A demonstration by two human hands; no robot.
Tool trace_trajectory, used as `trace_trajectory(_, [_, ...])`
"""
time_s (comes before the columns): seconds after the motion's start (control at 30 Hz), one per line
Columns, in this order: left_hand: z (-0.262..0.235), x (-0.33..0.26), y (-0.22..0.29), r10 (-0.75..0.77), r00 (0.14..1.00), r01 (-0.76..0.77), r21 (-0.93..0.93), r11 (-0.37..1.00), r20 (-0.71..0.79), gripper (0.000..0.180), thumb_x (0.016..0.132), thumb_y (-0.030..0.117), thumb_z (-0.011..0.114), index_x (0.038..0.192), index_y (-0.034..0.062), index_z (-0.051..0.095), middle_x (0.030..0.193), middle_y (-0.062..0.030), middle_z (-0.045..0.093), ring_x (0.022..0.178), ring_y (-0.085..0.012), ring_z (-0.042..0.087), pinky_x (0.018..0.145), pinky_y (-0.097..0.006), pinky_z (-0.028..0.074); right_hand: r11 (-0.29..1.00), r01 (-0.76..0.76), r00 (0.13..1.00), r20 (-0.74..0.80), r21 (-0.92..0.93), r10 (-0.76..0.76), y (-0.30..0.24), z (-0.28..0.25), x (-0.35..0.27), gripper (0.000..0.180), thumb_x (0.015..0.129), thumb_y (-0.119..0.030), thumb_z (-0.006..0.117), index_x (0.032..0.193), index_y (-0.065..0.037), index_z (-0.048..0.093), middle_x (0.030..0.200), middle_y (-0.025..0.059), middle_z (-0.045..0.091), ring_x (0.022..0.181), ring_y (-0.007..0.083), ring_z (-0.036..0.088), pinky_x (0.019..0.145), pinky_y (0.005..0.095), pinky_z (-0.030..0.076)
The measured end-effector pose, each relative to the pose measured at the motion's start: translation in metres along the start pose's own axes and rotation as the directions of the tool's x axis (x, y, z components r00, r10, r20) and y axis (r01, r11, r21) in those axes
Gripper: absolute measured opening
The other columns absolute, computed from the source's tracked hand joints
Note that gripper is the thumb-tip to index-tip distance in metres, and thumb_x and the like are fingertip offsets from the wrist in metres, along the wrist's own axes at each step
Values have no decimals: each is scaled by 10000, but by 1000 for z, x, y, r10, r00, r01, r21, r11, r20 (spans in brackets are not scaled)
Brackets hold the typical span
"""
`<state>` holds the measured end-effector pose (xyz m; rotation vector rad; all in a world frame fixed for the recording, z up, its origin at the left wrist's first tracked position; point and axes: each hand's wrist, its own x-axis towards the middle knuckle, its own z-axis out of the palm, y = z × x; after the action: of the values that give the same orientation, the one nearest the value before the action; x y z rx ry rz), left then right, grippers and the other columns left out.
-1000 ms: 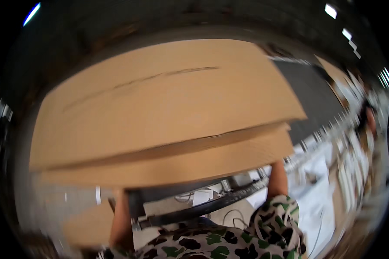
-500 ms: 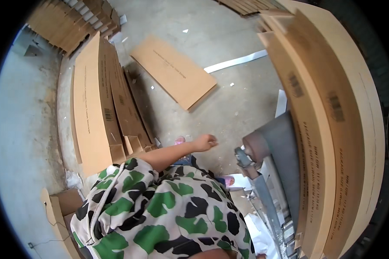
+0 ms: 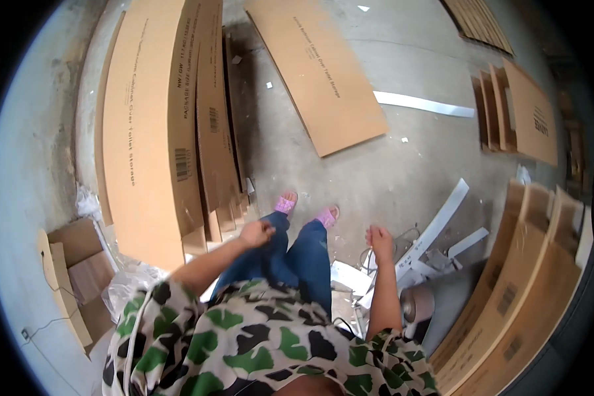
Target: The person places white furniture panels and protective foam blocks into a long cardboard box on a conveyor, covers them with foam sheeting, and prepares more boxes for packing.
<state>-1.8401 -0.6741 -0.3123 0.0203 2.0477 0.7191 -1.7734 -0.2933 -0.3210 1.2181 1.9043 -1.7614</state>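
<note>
My left hand (image 3: 256, 233) hangs in front of my jeans, its fingers loosely curled in, with nothing in it. To its left stands a group of long brown cardboard cartons (image 3: 142, 132) set on edge; the hand is nearest to their near ends but apart from them. My right hand (image 3: 380, 244) is held low over the floor, palm side partly showing, fingers a little bent and apart, empty. White paper strips (image 3: 432, 224) lie on the floor beside it. Ahead of my feet, a large flat brown carton (image 3: 327, 72) lies on the concrete.
More brown cartons (image 3: 508, 297) stand at the lower right, by a grey conveyor belt end (image 3: 442, 297). Further cartons (image 3: 531, 112) stand at the far right. An open cardboard box (image 3: 79, 264) and clear plastic film (image 3: 135, 284) are at the left by the wall.
The view has swung to the right and down. My left hand has drawn back toward my legs, and my right hand has come into view. The right-hand cartons now appear farther off.
</note>
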Motion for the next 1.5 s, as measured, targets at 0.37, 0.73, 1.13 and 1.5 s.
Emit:
trace_trajectory(0.37, [113,19,-44,-18,991,54,276,960,-132,479,712,368,659,1134,162,567,1378,-187,305,1260,-416,264,986,-547,238,899,-425,905,60,109,421,128,214,365,602,766,-480,649,1031,38,495,916,95,485,688,187,517,519,286,458])
trace_trajectory(0.73, [112,30,-33,-92,984,119,183,976,-153,358,741,336,654,1069,198,610,1294,-161,417,1217,-368,346,983,-496,272,738,-235,961,264,633,79,95,245,414,426,861,-171,584,1236,-37,434,1141,81,534,1038,209,522,794,371,473])
trace_trajectory(1.13, [30,194,-67,-341,603,24,-412,911,-721,557,789,344,644,1211,23,472,1133,-193,526,1031,-287,502,874,-368,416,265,-535,799,582,802,-149,-126,75,67,190,877,-216,501,906,-31,536,695,31,453,639,156,421,573,290,376])
trace_trajectory(1.5, [19,193,-56,-155,986,62,-998,-32,66,1039,683,804,407,1411,92,198,1430,-142,241,1243,-322,331,999,-438,321,225,-365,926,378,903,-15,-242,-22,-128,221,868,-188,485,910,23,537,731,23,470,662,109,427,576,230,397])
